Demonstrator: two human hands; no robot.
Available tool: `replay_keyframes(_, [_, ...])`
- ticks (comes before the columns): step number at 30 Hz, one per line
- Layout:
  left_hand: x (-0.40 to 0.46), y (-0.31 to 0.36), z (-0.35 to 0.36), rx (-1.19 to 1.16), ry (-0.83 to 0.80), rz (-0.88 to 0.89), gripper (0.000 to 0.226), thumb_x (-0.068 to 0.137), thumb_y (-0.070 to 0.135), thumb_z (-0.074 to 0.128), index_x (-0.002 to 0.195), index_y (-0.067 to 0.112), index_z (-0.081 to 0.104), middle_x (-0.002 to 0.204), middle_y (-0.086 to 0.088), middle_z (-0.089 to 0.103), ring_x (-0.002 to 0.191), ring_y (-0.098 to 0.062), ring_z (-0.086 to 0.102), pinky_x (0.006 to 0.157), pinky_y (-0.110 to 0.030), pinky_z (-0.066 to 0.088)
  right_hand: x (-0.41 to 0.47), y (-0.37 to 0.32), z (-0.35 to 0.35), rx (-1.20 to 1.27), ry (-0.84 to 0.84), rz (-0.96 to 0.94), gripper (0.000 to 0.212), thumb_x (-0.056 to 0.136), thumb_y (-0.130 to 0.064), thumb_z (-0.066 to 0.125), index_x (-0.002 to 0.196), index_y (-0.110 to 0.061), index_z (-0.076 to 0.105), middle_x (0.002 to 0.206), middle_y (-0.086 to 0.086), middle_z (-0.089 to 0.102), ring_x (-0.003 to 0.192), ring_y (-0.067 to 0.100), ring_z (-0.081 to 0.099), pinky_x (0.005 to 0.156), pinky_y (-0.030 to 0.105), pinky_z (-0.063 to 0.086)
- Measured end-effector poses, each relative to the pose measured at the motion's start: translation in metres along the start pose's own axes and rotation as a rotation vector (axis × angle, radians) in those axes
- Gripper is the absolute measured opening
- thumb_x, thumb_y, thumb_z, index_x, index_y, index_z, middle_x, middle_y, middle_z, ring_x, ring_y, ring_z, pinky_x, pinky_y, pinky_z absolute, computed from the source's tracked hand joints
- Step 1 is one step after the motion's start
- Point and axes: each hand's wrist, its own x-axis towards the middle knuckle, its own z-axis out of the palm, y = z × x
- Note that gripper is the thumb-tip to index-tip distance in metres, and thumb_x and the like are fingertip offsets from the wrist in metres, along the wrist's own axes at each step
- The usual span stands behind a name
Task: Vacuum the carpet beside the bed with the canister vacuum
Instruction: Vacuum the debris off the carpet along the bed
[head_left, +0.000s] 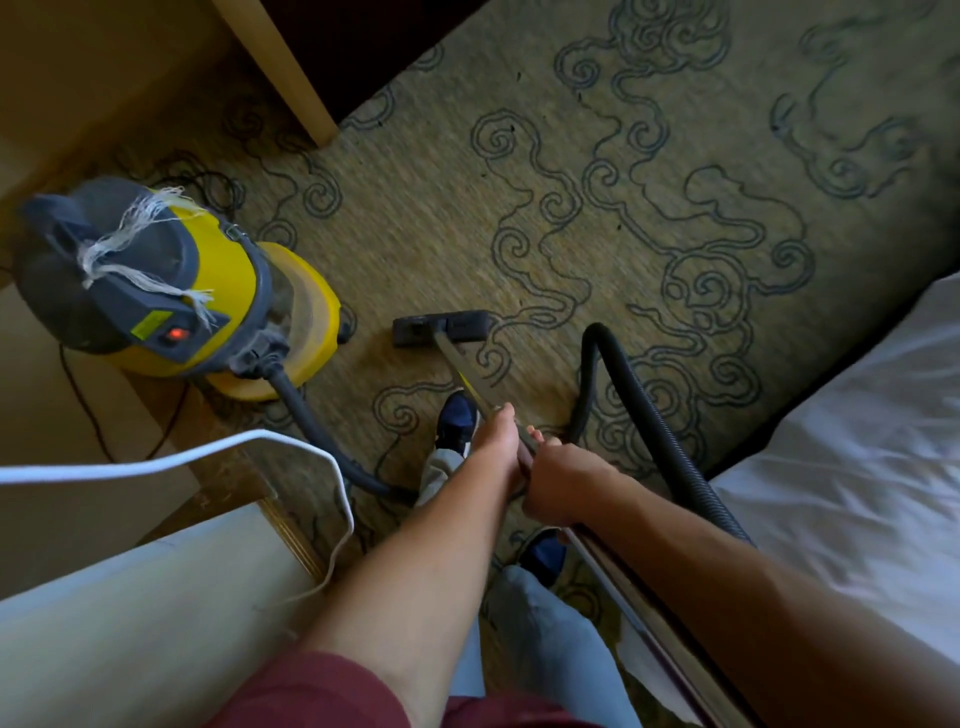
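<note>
A yellow and grey canister vacuum stands on the patterned carpet at the left, its red switch lit. Its black hose loops up on the right and runs back toward me. A metal wand slopes down to the dark floor head, which lies flat on the carpet ahead of my feet. My left hand holds the wand further down. My right hand grips its upper end just behind. The white bed fills the right side.
A wooden furniture leg stands at the top left, with light wooden furniture along the left. A white cord crosses the lower left. A thin dark cable trails by the canister. My shoes stand behind the floor head.
</note>
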Motion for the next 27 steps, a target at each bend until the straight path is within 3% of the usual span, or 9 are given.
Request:
replay_keyframes(2, [-0.014,0.001,0.005,-0.082,-0.055,-0.019,0.046,0.101,0.048,0.052,0.084,0.006,0.053,0.074,-0.010,0.058,0.056,-0.023,0.056,0.061,-0.027,0.048,-0.009,0.007,-0.003,0.032,0.004,0.037,0.068,0.081,-0.034,0.065,0.139,-0.010,0.040,0.117,0.008,0.059,0.100,0.024,0.063,0.077,0.034,0.055])
replay_keyframes(6, [-0.040,0.017,0.015,-0.198,-0.130,0.011,0.048,0.104,0.045,0.048,0.074,0.007,0.051,0.042,-0.006,0.055,0.026,-0.017,0.051,0.033,-0.017,0.044,-0.018,0.013,-0.019,0.128,0.045,0.088,0.065,0.078,-0.028,0.067,0.135,-0.008,0.042,0.101,0.004,0.059,0.093,0.022,0.064,0.078,0.036,0.057])
replay_keyframes(11, [-0.043,0.040,0.020,-0.213,-0.184,0.021,0.045,0.103,0.044,0.050,0.079,0.006,0.050,0.065,-0.009,0.054,0.050,-0.022,0.052,0.048,-0.023,0.048,-0.016,0.010,-0.038,0.168,0.072,0.068,0.066,0.082,-0.031,0.061,0.140,-0.008,0.038,0.108,0.007,0.056,0.096,0.023,0.061,0.071,0.033,0.053])
replay_keyframes(15, [-0.036,0.070,0.020,-0.208,-0.200,0.051,0.043,0.104,0.042,0.051,0.080,0.006,0.049,0.064,-0.007,0.052,0.041,-0.019,0.051,0.050,-0.023,0.047,0.000,0.000,-0.060,0.223,0.079,0.080,0.065,0.078,-0.036,0.064,0.132,-0.006,0.043,0.102,0.008,0.056,0.088,0.024,0.060,0.064,0.029,0.047])
replay_keyframes(18, [-0.023,0.101,0.016,-0.232,-0.262,0.050,0.043,0.103,0.041,0.052,0.082,0.004,0.047,0.068,-0.011,0.052,0.054,-0.024,0.055,0.070,-0.032,0.053,0.018,-0.014,-0.083,0.265,0.092,0.069,0.072,0.081,-0.033,0.063,0.141,-0.004,0.036,0.120,0.011,0.058,0.102,0.025,0.062,0.068,0.028,0.046])
replay_keyframes(20, [-0.008,0.120,0.005,-0.199,-0.271,0.077,0.040,0.101,0.043,0.054,0.088,0.005,0.055,0.077,-0.013,0.060,0.067,-0.028,0.066,0.073,-0.030,0.060,0.031,-0.026,-0.102,0.306,0.100,0.051,0.073,0.082,-0.033,0.064,0.143,-0.004,0.037,0.123,0.011,0.059,0.102,0.023,0.064,0.068,0.023,0.045])
replay_keyframes(22, [0.006,0.143,-0.019,-0.144,-0.264,0.130,0.042,0.103,0.048,0.050,0.091,0.009,0.058,0.079,-0.011,0.064,0.062,-0.022,0.067,0.052,-0.029,0.059,0.049,-0.039,-0.121,0.370,0.098,0.045,0.045,0.078,-0.030,0.067,0.116,-0.005,0.060,0.097,0.009,0.068,0.074,0.017,0.069,0.051,0.018,0.046])
replay_keyframes(23, [0.014,0.153,-0.033,-0.138,-0.271,0.131,0.046,0.104,0.051,0.045,0.097,0.008,0.058,0.081,-0.011,0.065,0.064,-0.022,0.066,0.052,-0.031,0.058,0.055,-0.044,-0.129,0.402,0.096,0.053,0.031,0.077,-0.028,0.069,0.099,-0.007,0.062,0.084,0.007,0.068,0.060,0.015,0.068,0.042,0.018,0.045])
replay_keyframes(27, [0.051,0.202,-0.109,-0.269,-0.098,0.128,0.056,0.108,0.049,0.037,0.141,0.006,0.047,0.102,-0.014,0.063,0.073,-0.025,0.062,0.068,-0.040,0.056,0.084,-0.085,-0.169,0.409,0.080,0.043,0.030,0.078,-0.022,0.070,0.098,-0.006,0.056,0.081,0.010,0.067,0.050,0.020,0.069,0.044,0.030,0.057])
